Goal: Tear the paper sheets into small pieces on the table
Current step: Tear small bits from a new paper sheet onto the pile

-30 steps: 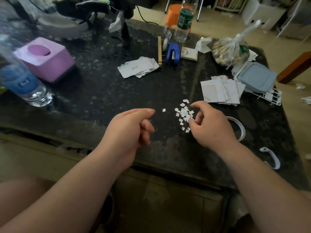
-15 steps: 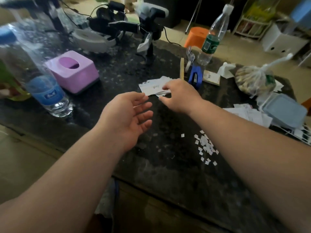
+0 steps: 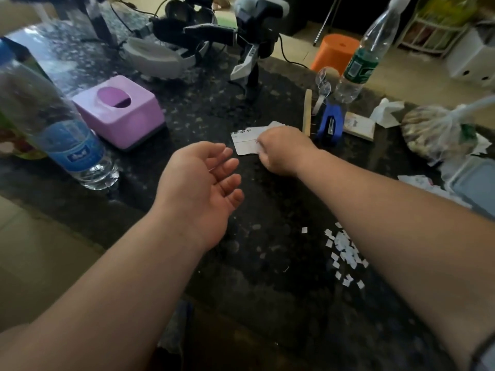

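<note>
White paper sheets [image 3: 246, 141] lie stacked mid-table; small torn pieces [image 3: 344, 251] scattered nearer.

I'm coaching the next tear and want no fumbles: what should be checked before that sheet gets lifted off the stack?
1. Right hand touching the paper sheets: ok.
2. Just one sheet pinched: cannot tell, the hand hides it.
3. Left hand free to help: ok, open and empty.
4. Bare table between the hands: ok.
5. Torn pieces kept in one pile: ok, beside the right forearm.
</note>
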Available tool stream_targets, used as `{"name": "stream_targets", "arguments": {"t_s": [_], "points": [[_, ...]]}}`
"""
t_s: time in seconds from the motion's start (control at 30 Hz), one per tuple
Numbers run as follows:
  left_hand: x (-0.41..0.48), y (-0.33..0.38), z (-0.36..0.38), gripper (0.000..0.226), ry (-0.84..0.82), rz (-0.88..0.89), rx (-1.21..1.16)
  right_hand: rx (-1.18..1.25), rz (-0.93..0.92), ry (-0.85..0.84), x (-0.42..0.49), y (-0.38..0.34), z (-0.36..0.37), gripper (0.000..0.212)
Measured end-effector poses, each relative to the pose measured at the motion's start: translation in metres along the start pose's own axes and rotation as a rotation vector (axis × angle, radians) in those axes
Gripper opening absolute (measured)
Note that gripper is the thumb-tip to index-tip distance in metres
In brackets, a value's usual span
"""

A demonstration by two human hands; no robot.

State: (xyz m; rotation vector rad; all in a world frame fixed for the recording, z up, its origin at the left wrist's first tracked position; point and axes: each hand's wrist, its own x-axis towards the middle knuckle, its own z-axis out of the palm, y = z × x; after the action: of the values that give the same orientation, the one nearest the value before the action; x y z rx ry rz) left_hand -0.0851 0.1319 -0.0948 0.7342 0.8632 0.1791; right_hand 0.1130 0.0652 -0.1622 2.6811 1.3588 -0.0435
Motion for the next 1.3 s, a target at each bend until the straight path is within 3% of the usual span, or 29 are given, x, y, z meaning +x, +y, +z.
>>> {"name": "stream_targets", "arguments": {"t_s": [0.1, 0.27, 0.37, 0.6, 0.7, 0.87, 0.97, 1.13, 1.3], "points": [[-0.007, -0.004, 0.005, 0.019, -0.018, 0.007, -0.01, -0.02, 0.033, 0.027, -0.001, -0.009, -0.002, 0.047], [-0.01, -0.003, 0.004, 0.017, -0.048, 0.02, -0.027, -0.135, 0.037, 0.017, 0.008, -0.032, -0.006, 0.028], [-0.007, -0.001, 0.001, 0.017, -0.042, 0.02, -0.026, -0.149, 0.036, 0.022, 0.011, -0.032, -0.011, 0.026], [-0.002, 0.003, 0.001, 0.02, 0.006, 0.056, 0.028, 0.358, 0.241, 0.121, -0.011, 0.003, -0.005, 0.023], [-0.005, -0.001, 0.008, 0.021, -0.002, 0.072, 0.049, 0.345, 0.194, 0.196, -0.042, 0.013, -0.003, 0.025], [-0.02, -0.01, 0.021, 0.021, -0.086, 0.08, 0.077, 0.18, 0.014, -0.008, -0.073, 0.004, 0.012, 0.034], [-0.026, -0.014, 0.019, 0.024, -0.108, 0.087, 0.081, 0.329, 0.066, -0.012, -0.079, 0.004, 0.012, 0.035], [-0.027, -0.006, 0.007, 0.018, -0.07, 0.114, 0.075, 0.476, 0.225, 0.149, -0.104, 0.003, -0.005, 0.028], [-0.032, 0.001, 0.001, 0.015, -0.084, 0.153, 0.099, 0.91, 0.392, 0.317, -0.164, -0.018, -0.042, 0.021]]}}
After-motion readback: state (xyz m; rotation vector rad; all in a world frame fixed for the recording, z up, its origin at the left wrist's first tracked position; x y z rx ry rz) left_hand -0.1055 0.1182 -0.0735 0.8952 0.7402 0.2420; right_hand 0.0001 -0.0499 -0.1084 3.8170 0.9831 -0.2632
